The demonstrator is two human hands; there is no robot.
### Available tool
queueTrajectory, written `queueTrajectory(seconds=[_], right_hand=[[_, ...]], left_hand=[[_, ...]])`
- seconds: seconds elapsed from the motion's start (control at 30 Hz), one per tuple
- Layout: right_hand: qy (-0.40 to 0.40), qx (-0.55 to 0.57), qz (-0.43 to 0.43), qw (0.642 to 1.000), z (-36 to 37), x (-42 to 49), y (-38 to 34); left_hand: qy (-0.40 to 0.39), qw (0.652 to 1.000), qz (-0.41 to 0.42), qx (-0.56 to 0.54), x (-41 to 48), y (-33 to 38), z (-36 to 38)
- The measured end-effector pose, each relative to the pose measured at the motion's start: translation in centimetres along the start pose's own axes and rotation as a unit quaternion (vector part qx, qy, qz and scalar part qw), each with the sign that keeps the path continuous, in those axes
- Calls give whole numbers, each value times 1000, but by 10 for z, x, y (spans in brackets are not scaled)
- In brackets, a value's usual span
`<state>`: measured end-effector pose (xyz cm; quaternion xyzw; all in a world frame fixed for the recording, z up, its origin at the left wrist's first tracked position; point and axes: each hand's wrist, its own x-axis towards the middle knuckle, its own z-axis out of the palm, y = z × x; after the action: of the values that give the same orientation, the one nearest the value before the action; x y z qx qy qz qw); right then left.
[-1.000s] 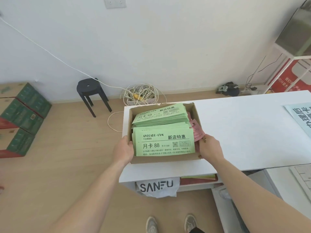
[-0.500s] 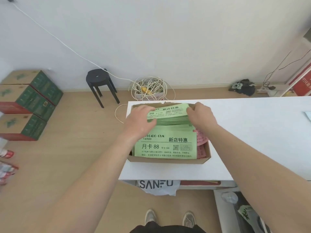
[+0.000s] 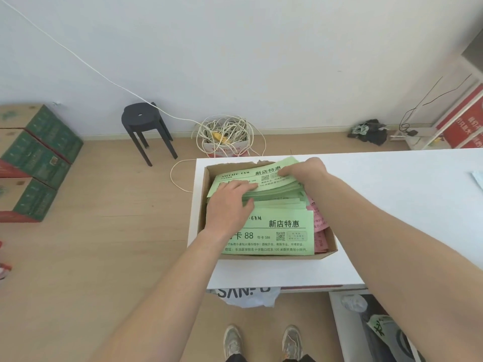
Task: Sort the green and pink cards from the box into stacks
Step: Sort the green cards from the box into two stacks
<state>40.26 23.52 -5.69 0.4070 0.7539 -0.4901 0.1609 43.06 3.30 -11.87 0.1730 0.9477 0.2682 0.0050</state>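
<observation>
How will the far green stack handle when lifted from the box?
Likely floppy: the far green stack is thin loose sheets, so it may sag between the left hand and right hand. Probably apt to slide apart, since its near edge looks fanned. Possibly hefty for paper, judging by its thickness.

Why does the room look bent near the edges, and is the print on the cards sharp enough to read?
Head view: the wide-angle lens bows the skirting board; light is soft and even, with no glare; big print on the near green card is crisp, the far green stack is softer, and print on the pink cards is unreadable.
</observation>
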Motion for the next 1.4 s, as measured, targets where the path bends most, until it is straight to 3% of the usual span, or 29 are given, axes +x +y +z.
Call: queueTrajectory(seconds=[0.1,0.4,0.9,1.27,1.4], right_hand=[[-7,40,0,999,3,-1,-8],[-12,-17,-68,997,10,-11,-21],[-18,12,-118,993,-5,-28,-47],[-15,-30,-268,963,-74,-80,-49],[-42,-47,-320,945,-115,-100,-34]], left_hand=[[0,1000,8,-6,-1,-4,-1],[-24,999,4,-34,-2,-11,-11],[-33,991,-85,-97,13,-24,-39],[7,986,-55,-159,34,9,-70],[-56,983,8,-172,61,45,-87]])
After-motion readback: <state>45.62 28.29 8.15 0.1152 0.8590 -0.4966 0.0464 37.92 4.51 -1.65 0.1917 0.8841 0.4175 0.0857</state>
